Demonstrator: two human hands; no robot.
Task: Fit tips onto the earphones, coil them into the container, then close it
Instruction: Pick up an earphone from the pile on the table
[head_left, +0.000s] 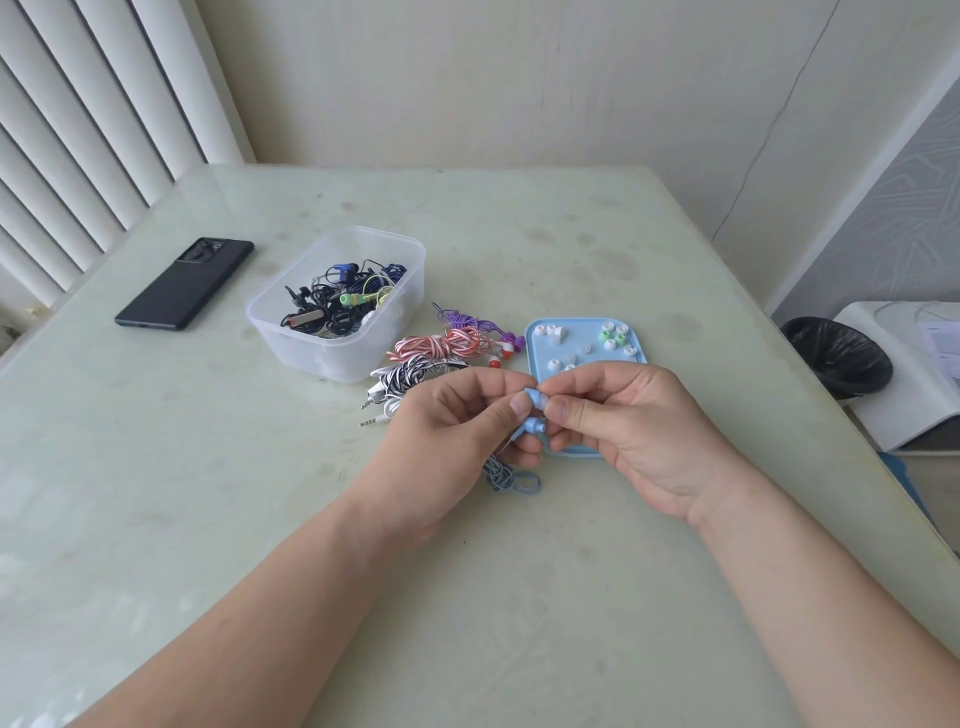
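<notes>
My left hand (457, 421) grips a pair of light blue earphones (534, 400), and their coiled blue-grey cable (506, 478) hangs below the fist. My right hand (623, 421) pinches the upper blue earbud at its tip, thumb and forefinger meeting my left thumb. Just behind my hands lies a light blue lid (639, 358) holding several loose white and green ear tips (608, 338). A clear plastic container (337, 306) at centre left holds several tangled earphones.
Red-white (441, 345), black-white (410, 376) and purple (470, 322) coiled earphones lie between the container and the lid. A black phone (184, 283) lies at the far left. A black-lined bin (836, 356) and a white object stand beyond the table's right edge.
</notes>
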